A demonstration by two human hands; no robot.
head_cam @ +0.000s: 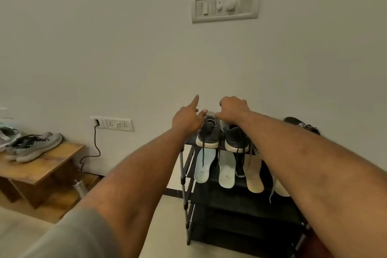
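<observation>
Above my right hand (233, 111), a switch panel (225, 6) is mounted on the wall. Left of my left hand (188, 119), I see a wall socket (117, 124) with a black cable (95, 148) hanging from it. Further left, grey sneakers (39, 146) rest on a wooden bench (52, 165). Below both hands, pale insoles (226, 168) lie side by side.

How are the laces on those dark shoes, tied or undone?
Undone: the laces hang loose from the dark shoes, down past the shelf edge over the pale insoles.
</observation>
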